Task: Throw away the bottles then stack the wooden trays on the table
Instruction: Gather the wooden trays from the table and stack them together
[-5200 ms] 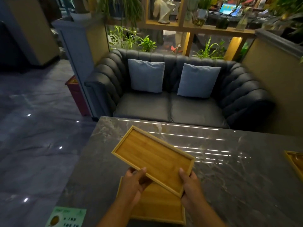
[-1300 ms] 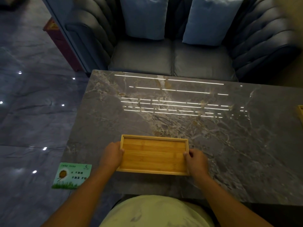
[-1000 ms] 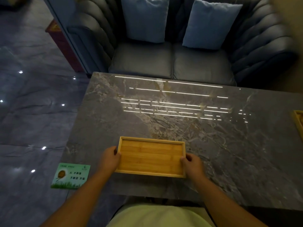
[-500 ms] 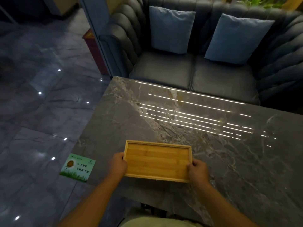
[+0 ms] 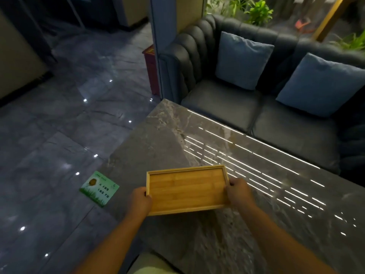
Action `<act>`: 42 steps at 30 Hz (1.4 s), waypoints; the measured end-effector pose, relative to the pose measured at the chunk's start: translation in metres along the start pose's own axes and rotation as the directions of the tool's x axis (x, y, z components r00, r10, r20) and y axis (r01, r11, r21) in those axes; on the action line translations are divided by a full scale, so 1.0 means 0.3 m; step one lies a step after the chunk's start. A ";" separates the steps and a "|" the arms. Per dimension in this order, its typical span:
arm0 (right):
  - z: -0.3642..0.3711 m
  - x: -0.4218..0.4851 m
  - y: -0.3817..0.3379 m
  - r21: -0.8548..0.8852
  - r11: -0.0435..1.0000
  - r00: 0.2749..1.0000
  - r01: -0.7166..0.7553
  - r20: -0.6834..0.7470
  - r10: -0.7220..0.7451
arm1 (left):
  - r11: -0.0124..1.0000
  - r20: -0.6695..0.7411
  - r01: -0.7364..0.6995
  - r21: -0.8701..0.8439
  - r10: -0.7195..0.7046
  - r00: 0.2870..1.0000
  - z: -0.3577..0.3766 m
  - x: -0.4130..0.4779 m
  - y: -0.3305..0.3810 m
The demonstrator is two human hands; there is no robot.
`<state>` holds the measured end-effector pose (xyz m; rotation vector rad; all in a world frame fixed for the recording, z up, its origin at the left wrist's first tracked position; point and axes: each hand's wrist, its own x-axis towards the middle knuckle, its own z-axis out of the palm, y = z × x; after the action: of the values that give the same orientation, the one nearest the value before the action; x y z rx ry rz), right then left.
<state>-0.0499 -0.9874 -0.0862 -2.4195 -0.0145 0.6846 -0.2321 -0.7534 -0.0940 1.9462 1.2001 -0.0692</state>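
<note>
holding the wooden tray by its short ends, i have my left hand and right hand pinching the rims; its long axis runs straight between them, low over the table near edge.

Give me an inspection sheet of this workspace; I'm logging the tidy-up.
Surface: grey marble table, glossy, streaked with light reflections.
Job's things: wooden tray near the table's left end; whether another lies under it cannot be told; no bottles seen.
Clutter: green card on the floor left of the table.
Grippers: left hand and right hand grip the tray's short ends.
Cables: nothing seen.
Surroundings: dark tufted sofa with two blue cushions, plants behind, tiled floor.
</note>
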 end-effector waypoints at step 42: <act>0.593 0.685 -1.015 -0.342 0.789 0.828 0.511 0.441 -0.345 | 0.805 -0.160 0.333 -0.491 -0.458 0.874 -0.189 0.448 -0.215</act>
<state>0.0887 -0.6061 -0.1304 -2.5263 -0.9598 0.9661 -0.2285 -0.6062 -0.1554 1.2983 1.6340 0.2488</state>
